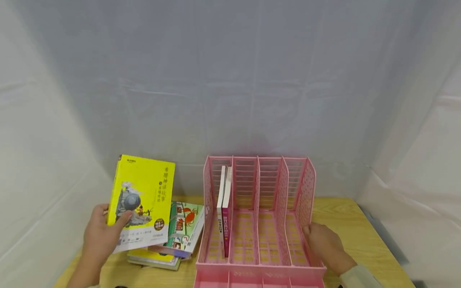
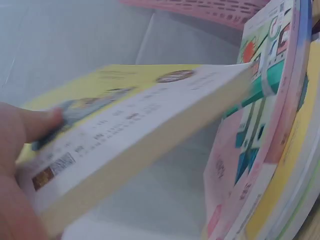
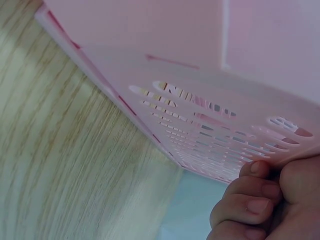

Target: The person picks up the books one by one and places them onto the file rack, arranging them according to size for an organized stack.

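Note:
My left hand point(image 1: 102, 236) grips a yellow book point(image 1: 144, 196) by its lower left part, thumb across the front cover. The book is raised and tilted, its cover showing a grey figure and Chinese lettering. Its page edge faces the left wrist view, where the thumb point(image 2: 40, 122) presses the cover. At the right side of a pink file rack point(image 1: 273, 266), my right hand point(image 1: 324, 244) holds the front edge of the side wall. The curled fingers point(image 3: 245, 207) lie against that perforated wall point(image 3: 200, 125); the thumb tip is hidden. Two thin books point(image 1: 225, 216) stand upright in the rack's leftmost compartment.
Several books lie stacked left of the rack, a green one with a red crab point(image 1: 189, 218) near the top and a yellow one point(image 1: 155, 257) lower down. Small trays point(image 1: 245, 282) front the rack. The wooden table point(image 1: 338, 212) is bordered by pale sheeting point(image 1: 230, 88).

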Motion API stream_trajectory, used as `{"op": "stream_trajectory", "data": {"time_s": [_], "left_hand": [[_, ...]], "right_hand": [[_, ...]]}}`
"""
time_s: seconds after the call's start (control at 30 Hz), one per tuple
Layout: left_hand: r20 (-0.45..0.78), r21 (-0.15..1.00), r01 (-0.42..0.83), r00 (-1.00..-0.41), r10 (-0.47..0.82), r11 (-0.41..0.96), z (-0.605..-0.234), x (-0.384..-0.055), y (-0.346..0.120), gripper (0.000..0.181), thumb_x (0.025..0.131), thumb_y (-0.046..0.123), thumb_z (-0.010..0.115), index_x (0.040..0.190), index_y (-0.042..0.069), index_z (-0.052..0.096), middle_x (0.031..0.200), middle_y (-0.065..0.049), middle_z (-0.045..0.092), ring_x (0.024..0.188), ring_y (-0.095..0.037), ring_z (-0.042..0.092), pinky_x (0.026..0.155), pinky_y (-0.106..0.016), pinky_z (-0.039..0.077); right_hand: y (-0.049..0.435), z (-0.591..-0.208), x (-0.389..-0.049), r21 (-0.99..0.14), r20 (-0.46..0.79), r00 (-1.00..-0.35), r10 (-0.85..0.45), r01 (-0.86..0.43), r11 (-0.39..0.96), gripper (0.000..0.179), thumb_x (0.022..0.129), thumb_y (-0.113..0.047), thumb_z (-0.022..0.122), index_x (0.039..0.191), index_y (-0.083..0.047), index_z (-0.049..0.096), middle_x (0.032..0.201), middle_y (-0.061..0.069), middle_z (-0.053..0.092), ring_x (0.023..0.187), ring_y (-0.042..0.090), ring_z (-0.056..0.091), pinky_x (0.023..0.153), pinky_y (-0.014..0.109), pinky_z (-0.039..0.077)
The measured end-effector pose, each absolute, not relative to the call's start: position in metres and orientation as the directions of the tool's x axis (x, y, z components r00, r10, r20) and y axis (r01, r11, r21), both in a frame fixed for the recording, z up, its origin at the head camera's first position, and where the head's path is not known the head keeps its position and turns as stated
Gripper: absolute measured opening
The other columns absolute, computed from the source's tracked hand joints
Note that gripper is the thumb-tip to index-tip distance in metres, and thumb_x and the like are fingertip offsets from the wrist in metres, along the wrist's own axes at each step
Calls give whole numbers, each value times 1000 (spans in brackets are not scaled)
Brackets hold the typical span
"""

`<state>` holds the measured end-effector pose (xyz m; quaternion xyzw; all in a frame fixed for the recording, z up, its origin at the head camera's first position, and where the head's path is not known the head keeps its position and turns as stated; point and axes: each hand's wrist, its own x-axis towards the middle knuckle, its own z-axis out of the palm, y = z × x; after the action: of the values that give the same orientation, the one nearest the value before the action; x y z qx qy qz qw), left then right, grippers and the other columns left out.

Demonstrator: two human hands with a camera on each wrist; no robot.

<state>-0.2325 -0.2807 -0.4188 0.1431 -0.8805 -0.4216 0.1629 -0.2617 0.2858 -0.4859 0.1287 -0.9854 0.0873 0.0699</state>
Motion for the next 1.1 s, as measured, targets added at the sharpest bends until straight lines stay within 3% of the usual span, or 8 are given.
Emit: {"op": "stream_trajectory", "data": {"time_s": [0.13, 0.23, 0.33, 0.43, 0.53, 0.67, 0.87, 1.1], "left_hand": [[328, 847, 55, -836, -439, 529, -425, -234, -260, 56, 102, 26, 67, 138, 0, 34, 123, -23, 62, 82, 3, 61, 61, -17, 54], [363, 863, 144, -843, -397, 484, -437, -238, -246, 52, 100, 13, 68, 138, 2, 36, 125, -18, 60, 89, 7, 58, 69, -12, 53], [308, 864, 137, -904, -295, 484, -454, -241, -235, 55, 99, 7, 65, 145, 1, 36, 131, -25, 61, 98, -4, 65, 77, -19, 56], [250, 855, 104, -941, -227, 509, -467, -244, -230, 60, 99, 4, 60, 150, 0, 31, 137, -31, 58, 111, -27, 67, 92, -38, 58], [248, 827, 103, -949, -194, 553, -470, -246, -228, 56, 101, 4, 56, 151, -4, 31, 139, -34, 56, 120, -47, 61, 101, -58, 52], [194, 767, 41, -966, -170, 640, -464, -245, -226, 51, 105, 16, 55, 148, -8, 42, 136, -36, 58, 115, -49, 65, 95, -61, 54], [96, 732, -55, -979, -182, 679, -461, -245, -225, 56, 105, 28, 57, 146, -9, 45, 131, -36, 61, 103, -44, 71, 79, -50, 62], [144, 740, -41, -965, -217, 672, -472, -243, -215, 56, 107, 29, 54, 148, -7, 45, 141, -33, 56, 124, -51, 59, 99, -62, 52]], "right_hand": [[286, -487, -262, -189, 157, -960, -231, -259, 947, 33, 107, -15, 49, 75, -17, 41, 66, -1, 39, 58, 15, 38, 49, 29, 38], [286, -487, -263, -224, 147, -966, -213, -242, 944, 35, 107, -16, 49, 74, -17, 41, 65, -1, 39, 58, 16, 38, 50, 30, 38], [286, -488, -263, -230, 155, -966, -208, -240, 943, 35, 107, -15, 50, 73, -17, 40, 64, -1, 39, 57, 15, 38, 49, 29, 37], [286, -489, -262, -220, 171, -957, -236, -271, 937, 32, 103, -8, 53, 73, -16, 41, 65, -2, 39, 58, 14, 36, 51, 27, 36], [285, -489, -263, -286, 151, -963, -223, -259, 923, 34, 102, -7, 52, 71, -16, 41, 62, -3, 38, 57, 12, 33, 54, 26, 33], [285, -488, -263, -384, 118, -978, -169, -202, 901, 42, 107, -14, 48, 66, -16, 38, 59, -4, 36, 55, 11, 29, 57, 25, 29], [288, -489, -262, -367, 140, -962, -236, -271, 890, 42, 106, -9, 50, 68, -17, 34, 60, -5, 33, 55, 8, 25, 55, 21, 25], [286, -489, -265, -381, 125, -980, -156, -192, 904, 43, 107, -16, 48, 65, -15, 37, 58, -4, 36, 55, 12, 29, 57, 28, 30]]}}
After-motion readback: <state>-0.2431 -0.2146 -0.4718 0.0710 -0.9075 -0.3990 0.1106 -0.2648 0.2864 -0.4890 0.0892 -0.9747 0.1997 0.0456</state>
